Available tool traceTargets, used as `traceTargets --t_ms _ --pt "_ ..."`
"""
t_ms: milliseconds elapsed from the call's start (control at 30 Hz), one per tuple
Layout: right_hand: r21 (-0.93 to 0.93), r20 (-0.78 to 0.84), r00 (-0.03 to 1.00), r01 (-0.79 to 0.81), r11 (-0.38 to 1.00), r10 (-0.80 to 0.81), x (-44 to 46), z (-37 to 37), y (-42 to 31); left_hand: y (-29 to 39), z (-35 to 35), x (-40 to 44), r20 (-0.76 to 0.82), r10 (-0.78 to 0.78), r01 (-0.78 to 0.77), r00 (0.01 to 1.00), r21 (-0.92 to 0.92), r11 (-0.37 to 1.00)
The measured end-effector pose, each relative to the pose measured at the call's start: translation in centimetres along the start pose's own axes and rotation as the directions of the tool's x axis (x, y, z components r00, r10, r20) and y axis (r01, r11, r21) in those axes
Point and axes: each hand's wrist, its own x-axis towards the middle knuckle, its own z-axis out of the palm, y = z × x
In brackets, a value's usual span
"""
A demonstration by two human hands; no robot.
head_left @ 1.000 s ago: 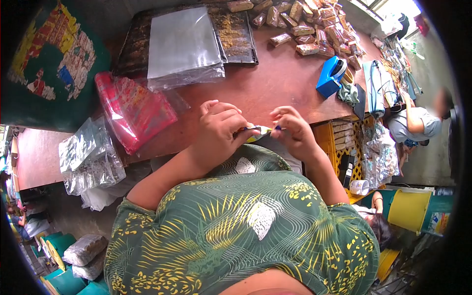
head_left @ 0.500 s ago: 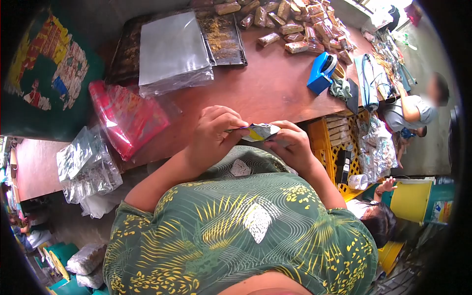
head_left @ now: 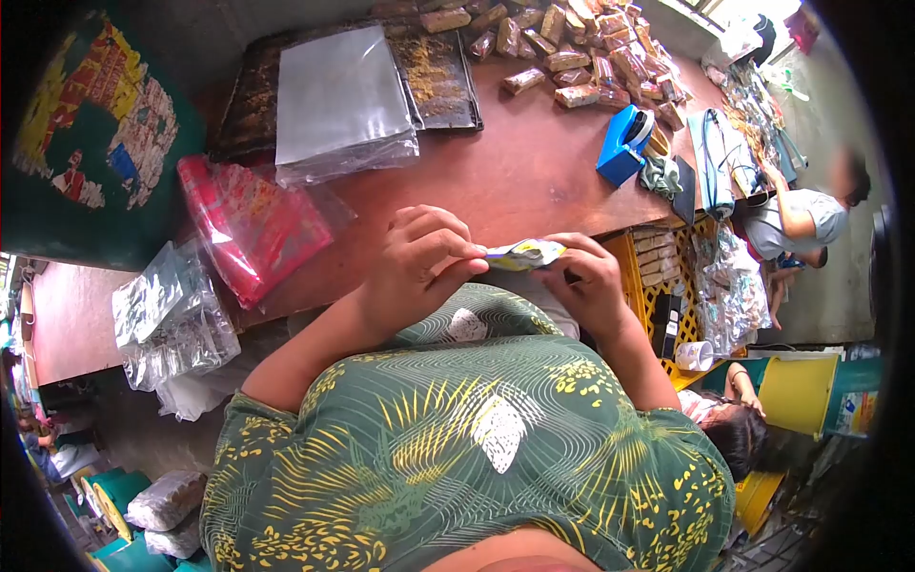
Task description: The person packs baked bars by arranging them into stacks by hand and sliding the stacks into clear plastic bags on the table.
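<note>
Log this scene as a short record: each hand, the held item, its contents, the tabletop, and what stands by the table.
Left hand: pinches one end of a small, crumpled silver-and-yellow packet
Right hand: holds the packet's other end
Packet position: before the chest, near the table edge
Packet contents: cannot tell
Reddish-brown tabletop: heap of plastic-wrapped brown bars, blue tape dispenser, shiny red plastic bundle, clear plastic sheets on a dark, crumb-covered tray
Beside the table, right: yellow lattice-sided plastic crate
</note>
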Motion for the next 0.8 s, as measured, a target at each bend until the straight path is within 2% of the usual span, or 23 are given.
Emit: traceTargets --t_ms 33,67,133,167,200,233,267,300,333,367,400,433,467,500,533,600,633,667,700,767,800 --pt "-0.067 -0.02 1.0 0.017 0.998 -0.018 -0.4 -0.9 0.6 0.0 0.0 -0.1 -0.019 -0.013 0.013 1.0 0.011 1.0" --pt "-0.067 -0.089 0.995 -0.043 0.997 0.037 -0.9 -1.7 1.2 -0.2 -0.1 -0.2 -0.036 -0.024 0.025 0.999 0.022 0.999" --pt "-0.021 -0.304 0.945 -0.134 0.991 0.122 -3.5 -3.1 5.0 -0.9 -0.3 -0.8 -0.045 -0.042 0.044 0.998 0.056 0.997" --pt "0.017 -0.397 0.886 -0.256 0.967 0.241 -5.8 -4.3 7.5 -1.5 -0.4 -1.4 -0.038 -0.05 0.053 0.998 0.077 0.996" --pt "-0.125 -0.437 0.876 -0.283 0.951 0.203 -8.8 -6.5 11.1 -2.1 -0.3 -1.9 -0.031 -0.057 0.06 0.998 0.097 0.993" --pt "-0.035 -0.551 0.792 -0.337 0.941 0.263 -10.3 -7.7 12.0 -2.7 -0.3 -2.5 -0.022 -0.063 0.065 0.998 0.12 0.991" --pt "-0.139 -0.687 0.695 -0.41 0.902 0.21 -12.6 -8.9 13.8 -3.4 -0.3 -3.1 -0.014 -0.07 0.071 0.997 0.143 0.987" --pt "-0.02 -0.771 0.55 -0.525 0.851 0.321 -16.5 -10.7 17.0 -3.9 -0.4 -3.6 -0.007 -0.077 0.077 0.997 0.167 0.983" --pt "-0.026 -0.854 0.431 -0.595 0.803 0.291 -18.3 -11.8 17.3 -4.4 -0.5 -4.2 0.004 -0.109 0.107 0.994 0.164 0.981" --pt "-0.058 -0.9 0.335 -0.726 0.685 0.28 -22.0 -13.6 19.6 -4.7 -0.6 -4.8 0.014 -0.141 0.137 0.99 0.163 0.977" --pt "-0.035 -0.919 0.241 -0.839 0.543 0.312 -23.3 -14.3 18.3 -4.9 -0.6 -5.0 0.025 -0.174 0.168 0.984 0.162 0.972" --pt "0.027 -0.943 0.137 -0.878 0.477 0.305 -26.1 -14.9 19.1 -5.0 -0.6 -5.0 0.026 -0.187 0.181 0.982 0.145 0.973" --pt "-0.002 -0.981 0.083 -0.912 0.411 0.178 -29.9 -15.3 21.1 -5.0 -0.6 -4.8 0.026 -0.199 0.194 0.98 0.129 0.972" --pt "0.063 -0.975 0.032 -0.911 0.407 0.221 -32.7 -15.6 21.5 -4.9 -0.6 -4.8 0.022 -0.213 0.21 0.977 0.113 0.971" --pt "0.203 -0.925 -0.088 -0.937 0.284 0.369 -34.4 -16.0 20.6 -5.0 -0.5 -4.8 0.043 -0.222 0.217 0.974 0.1 0.971" --pt "0.206 -0.919 -0.155 -0.973 0.106 0.362 -37.0 -15.0 19.4 -5.2 -0.6 -4.8 0.077 -0.242 0.236 0.967 0.079 0.969" --pt "0.26 -0.91 -0.182 -0.951 0.169 0.373 -40.3 -14.9 21.0 -5.2 -0.7 -4.8 0.083 -0.245 0.24 0.966 0.062 0.969" --pt "0.232 -0.923 -0.176 -0.964 0.131 0.342 -41.6 -14.3 20.6 -5.1 -0.7 -4.7 0.089 -0.249 0.246 0.964 0.047 0.968" --pt "0.279 -0.903 -0.262 -0.96 0.003 0.34 -42.3 -13.9 20.2 -5.1 -0.8 -4.7 0.094 -0.254 0.252 0.963 0.033 0.967" --pt "0.377 -0.826 -0.365 -0.924 -0.059 0.429 -43.5 -13.2 19.5 -5.1 -0.8 -4.8 0.099 -0.295 0.297 0.95 -0.005 0.955" --pt "0.389 -0.816 -0.375 -0.919 -0.062 0.44 -43.9 -12.9 19.5 -5.0 -0.8 -4.9 0.103 -0.315 0.319 0.944 -0.024 0.948"
